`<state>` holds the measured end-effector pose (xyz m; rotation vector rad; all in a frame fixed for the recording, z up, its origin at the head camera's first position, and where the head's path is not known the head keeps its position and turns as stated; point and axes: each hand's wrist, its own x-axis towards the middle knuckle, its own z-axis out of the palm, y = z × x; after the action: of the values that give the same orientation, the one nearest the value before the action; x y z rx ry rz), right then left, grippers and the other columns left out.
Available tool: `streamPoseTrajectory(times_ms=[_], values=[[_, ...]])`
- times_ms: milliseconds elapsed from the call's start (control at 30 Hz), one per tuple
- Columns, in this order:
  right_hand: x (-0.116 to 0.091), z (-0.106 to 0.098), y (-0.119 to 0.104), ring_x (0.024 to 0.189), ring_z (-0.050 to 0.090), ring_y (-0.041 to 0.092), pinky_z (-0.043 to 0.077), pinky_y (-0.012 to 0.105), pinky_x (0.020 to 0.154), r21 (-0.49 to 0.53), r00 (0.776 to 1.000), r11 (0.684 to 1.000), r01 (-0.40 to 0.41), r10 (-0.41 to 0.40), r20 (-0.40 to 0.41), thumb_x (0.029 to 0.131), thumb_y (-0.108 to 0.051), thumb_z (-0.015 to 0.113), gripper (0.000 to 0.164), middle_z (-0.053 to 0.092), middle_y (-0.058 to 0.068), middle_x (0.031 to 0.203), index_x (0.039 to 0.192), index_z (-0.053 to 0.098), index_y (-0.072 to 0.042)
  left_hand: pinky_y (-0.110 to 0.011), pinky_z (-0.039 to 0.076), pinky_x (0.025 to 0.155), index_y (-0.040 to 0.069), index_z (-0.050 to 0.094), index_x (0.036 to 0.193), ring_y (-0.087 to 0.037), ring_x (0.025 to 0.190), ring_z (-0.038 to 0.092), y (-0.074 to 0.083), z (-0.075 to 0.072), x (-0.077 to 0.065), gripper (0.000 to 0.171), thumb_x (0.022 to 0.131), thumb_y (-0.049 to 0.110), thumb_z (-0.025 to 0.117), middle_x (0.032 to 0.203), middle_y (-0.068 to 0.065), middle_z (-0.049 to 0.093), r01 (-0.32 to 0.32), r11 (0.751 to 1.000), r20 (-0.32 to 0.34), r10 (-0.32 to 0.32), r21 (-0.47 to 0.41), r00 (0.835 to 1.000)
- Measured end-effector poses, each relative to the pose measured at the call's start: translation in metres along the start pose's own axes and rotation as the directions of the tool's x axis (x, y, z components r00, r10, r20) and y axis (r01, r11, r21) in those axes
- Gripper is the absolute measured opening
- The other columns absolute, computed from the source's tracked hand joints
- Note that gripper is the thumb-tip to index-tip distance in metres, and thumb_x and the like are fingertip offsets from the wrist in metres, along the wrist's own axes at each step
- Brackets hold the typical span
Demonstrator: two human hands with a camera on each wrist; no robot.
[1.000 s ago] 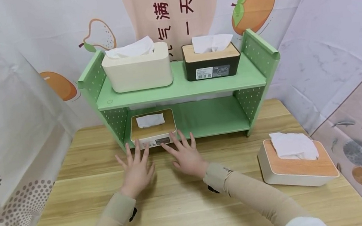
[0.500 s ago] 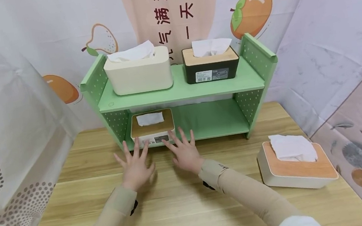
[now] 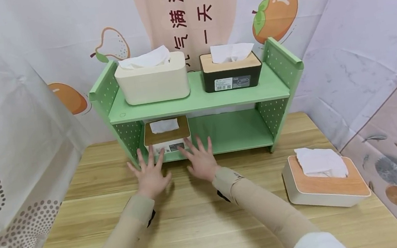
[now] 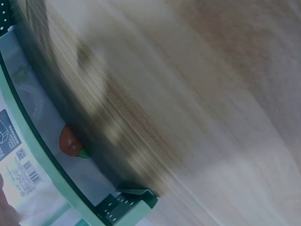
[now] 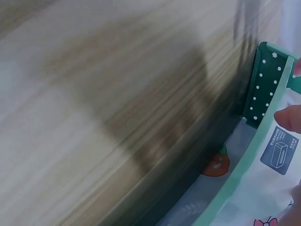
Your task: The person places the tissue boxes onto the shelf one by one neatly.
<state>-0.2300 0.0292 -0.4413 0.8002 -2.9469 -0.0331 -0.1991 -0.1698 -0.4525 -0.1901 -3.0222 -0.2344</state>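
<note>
A white tissue box [image 3: 164, 137] with a wooden lid and a tissue sticking out sits at the left of the green shelf unit's lower board [image 3: 233, 132]. Both hands are at its front face, fingers straight and spread. My left hand [image 3: 150, 179] has its fingertips at the box's lower left front. On the other side, my right hand [image 3: 203, 164] touches the front near the right corner. The box's label [image 5: 280, 150] shows in the right wrist view beside a fingertip [image 5: 290, 117]. In the left wrist view only a fingertip [image 4: 5, 209] shows at the box front.
On the upper board stand a cream tissue box [image 3: 156, 83] at left and a black tissue box [image 3: 233, 77] with a wooden lid at right. Another wooden-lidded tissue box [image 3: 328, 182] lies on the wooden table [image 3: 205, 239] at right. Printed cloths [image 3: 322, 42] hang behind.
The lower tissue box has slid back, deeper onto the lower board. Both hands have moved slightly forward with it, fingers still spread. The head view shifted a little, then steadied.
</note>
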Motion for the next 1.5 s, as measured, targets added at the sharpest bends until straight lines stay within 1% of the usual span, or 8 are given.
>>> streamPoseTrajectory(times_ms=[233,500,567,700,900,1267,1433,1500], values=[[0.010,-0.001,0.000,0.146,0.003,0.038,0.003,0.067,0.110,-0.011,1.000,1.000,-0.014,0.014,0.023,0.091,-0.048,0.057,0.074,0.004,-0.001,0.161,0.152,0.017,-0.035,-0.078,-0.013,0.095,0.023,0.015,0.153,-0.050,0.140,-0.013,-0.002,0.001,0.010,0.081,0.088,0.051,0.053,0.159,-0.015,-0.007,0.004,1.000,0.011,-0.004,0.020,1.000],[0.016,-0.007,0.001,0.146,-0.008,0.033,-0.005,0.065,0.111,0.054,0.997,0.998,-0.036,0.032,0.076,0.093,-0.043,0.056,0.073,-0.003,-0.002,0.161,0.152,0.013,-0.036,-0.076,-0.016,0.096,0.023,0.015,0.153,-0.050,0.141,-0.010,-0.002,-0.005,0.018,0.078,0.090,0.054,0.047,0.159,-0.015,-0.004,0.022,1.000,0.036,-0.023,0.007,0.999],[0.015,-0.009,0.001,0.146,-0.009,0.033,-0.008,0.064,0.111,0.055,0.996,0.998,-0.036,0.031,0.081,0.094,-0.042,0.054,0.073,-0.004,-0.002,0.161,0.152,0.012,-0.036,-0.076,-0.017,0.096,0.023,0.014,0.153,-0.049,0.141,-0.012,-0.002,-0.006,0.020,0.078,0.090,0.054,0.046,0.159,-0.014,-0.005,0.029,1.000,0.050,-0.029,0.005,0.998],[0.016,-0.011,0.000,0.146,-0.008,0.032,-0.007,0.063,0.112,0.010,0.995,0.999,-0.036,0.035,0.098,0.094,-0.046,0.052,0.073,-0.005,-0.002,0.161,0.152,0.009,-0.037,-0.075,-0.018,0.096,0.024,0.012,0.153,-0.047,0.140,-0.018,-0.001,-0.007,0.022,0.078,0.091,0.055,0.045,0.159,-0.013,-0.008,0.037,0.999,0.063,-0.037,0.005,0.997],[0.018,-0.008,0.002,0.147,-0.003,0.033,-0.003,0.064,0.112,-0.002,0.997,0.999,-0.033,0.033,0.075,0.092,-0.045,0.057,0.075,-0.001,-0.001,0.161,0.152,0.012,-0.037,-0.075,-0.018,0.096,0.024,0.012,0.153,-0.047,0.140,-0.019,-0.001,-0.005,0.024,0.078,0.091,0.055,0.046,0.159,-0.014,-0.007,0.037,0.999,0.054,-0.038,0.012,0.998],[0.018,-0.010,0.004,0.147,-0.005,0.033,-0.003,0.063,0.112,0.041,0.997,0.998,-0.051,0.048,0.064,0.091,-0.042,0.059,0.074,0.003,0.002,0.161,0.152,0.016,-0.035,-0.076,-0.017,0.097,0.022,0.017,0.153,-0.048,0.141,-0.013,0.001,-0.005,0.025,0.076,0.091,0.051,0.050,0.159,-0.015,-0.002,0.030,1.000,0.031,-0.030,-0.001,0.999],[0.014,-0.008,0.007,0.147,-0.001,0.032,0.003,0.064,0.112,0.076,0.998,0.996,-0.055,0.055,0.001,0.091,-0.042,0.059,0.073,0.010,0.008,0.160,0.151,0.019,-0.033,-0.077,-0.013,0.098,0.022,0.015,0.153,-0.049,0.141,-0.012,0.002,-0.004,0.021,0.075,0.092,0.053,0.047,0.159,-0.015,-0.005,0.019,0.999,0.020,-0.020,0.027,1.000],[0.012,-0.008,0.010,0.146,0.002,0.033,0.005,0.065,0.111,0.090,0.998,0.995,-0.051,0.055,-0.037,0.090,-0.040,0.060,0.072,0.014,0.009,0.159,0.151,0.021,-0.033,-0.077,-0.012,0.098,0.021,0.016,0.153,-0.049,0.141,-0.011,0.005,-0.004,0.019,0.075,0.093,0.052,0.047,0.159,-0.015,-0.005,0.001,1.000,0.006,-0.001,0.016,1.000]])
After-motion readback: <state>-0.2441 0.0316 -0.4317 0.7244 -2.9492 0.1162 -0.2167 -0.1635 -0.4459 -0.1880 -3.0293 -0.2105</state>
